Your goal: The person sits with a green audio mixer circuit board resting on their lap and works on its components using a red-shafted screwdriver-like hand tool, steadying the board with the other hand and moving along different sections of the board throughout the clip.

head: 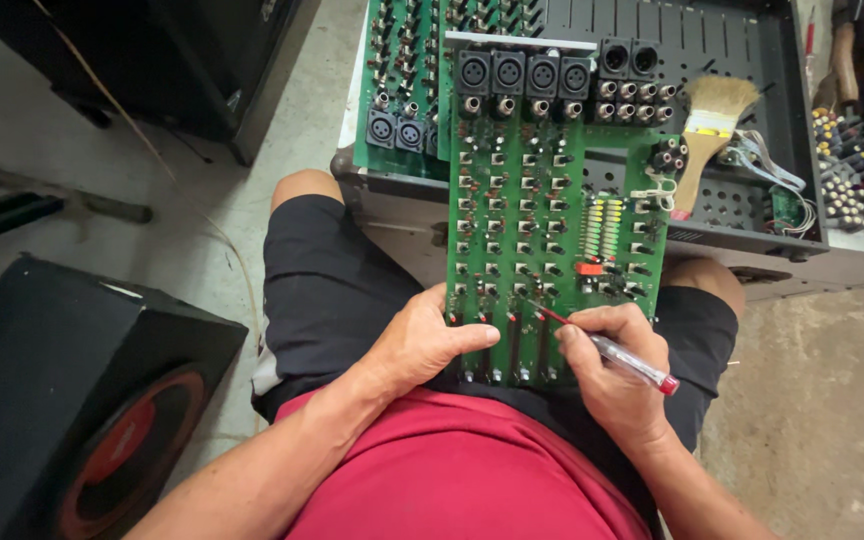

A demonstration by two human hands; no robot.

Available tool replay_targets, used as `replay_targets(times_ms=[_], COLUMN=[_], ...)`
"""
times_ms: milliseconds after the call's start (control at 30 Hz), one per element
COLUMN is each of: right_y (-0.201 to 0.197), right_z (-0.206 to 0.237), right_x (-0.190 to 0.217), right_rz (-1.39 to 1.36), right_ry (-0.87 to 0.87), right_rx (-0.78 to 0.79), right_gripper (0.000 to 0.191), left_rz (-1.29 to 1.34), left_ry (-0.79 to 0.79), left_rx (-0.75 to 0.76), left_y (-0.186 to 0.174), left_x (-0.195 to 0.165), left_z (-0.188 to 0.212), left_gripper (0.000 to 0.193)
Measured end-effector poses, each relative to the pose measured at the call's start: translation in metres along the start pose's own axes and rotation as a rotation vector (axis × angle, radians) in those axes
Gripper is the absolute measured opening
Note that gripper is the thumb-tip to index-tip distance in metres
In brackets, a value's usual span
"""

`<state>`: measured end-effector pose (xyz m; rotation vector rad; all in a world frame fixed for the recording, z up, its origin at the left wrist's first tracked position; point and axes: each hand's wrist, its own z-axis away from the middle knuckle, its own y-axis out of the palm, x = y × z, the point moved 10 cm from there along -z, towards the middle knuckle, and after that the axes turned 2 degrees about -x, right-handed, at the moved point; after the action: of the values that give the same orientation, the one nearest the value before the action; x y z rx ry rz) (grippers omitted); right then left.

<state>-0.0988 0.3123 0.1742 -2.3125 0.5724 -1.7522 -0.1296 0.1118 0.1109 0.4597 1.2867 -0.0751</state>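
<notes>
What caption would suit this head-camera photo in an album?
Left hand steadies a green circuit board on the lap while the right hand touches a red-tipped pen to it.

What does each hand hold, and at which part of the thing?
The right hand holds a thin red-tipped tool around its middle, tip on the green circuit board. The left hand grips the board's near left edge.

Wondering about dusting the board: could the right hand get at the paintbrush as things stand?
Probably yes, but not at once. The right hand holds a clear red-tipped tool against the green circuit board. The paintbrush lies uncovered on the open chassis beyond it, nothing blocking the way.
</notes>
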Motion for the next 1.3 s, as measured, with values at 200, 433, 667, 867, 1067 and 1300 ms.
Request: replay_targets(times_ms=[200,433,667,867,1067,1300], right_y=[0.003,0.005,0.005,-0.002,0.001,0.005], right_z=[0.0,-0.001,-0.002,-0.003,-0.005,-0.008], right_x=[-0.002,0.007,0.002,-0.002,0.0,0.008], right_rz=[0.006,-0.028,0.044,-0.084,-0.019,-0.012], right_ry=[-0.017,-0.052,-0.01,0.029,0.024,-0.015], right_rx=[0.032,0.018,0.003,-0.019,-0.006,0.036], right_gripper=[0.011,0.011,0.012,0.011,0.012,0.01], left_rz=[0.043,0.052,0.006,0.029,0.005,-0.002], left_ry=[-0.018,0.011,-0.012,0.0,0.0,-0.012], left_rx=[0.012,0.019,0.001,0.016,0.015,0.009], left_y=[0.001,0.002,0.001,0.003,0.002,0.002], left_x=[0.003,-0.001,-0.004,-0.004,-0.006,-0.008], left_z=[0.0,0.0,0.001,0.001,0.001,0.002], left_gripper=[0.039,0.038,0.04,0.038,0.037,0.04])
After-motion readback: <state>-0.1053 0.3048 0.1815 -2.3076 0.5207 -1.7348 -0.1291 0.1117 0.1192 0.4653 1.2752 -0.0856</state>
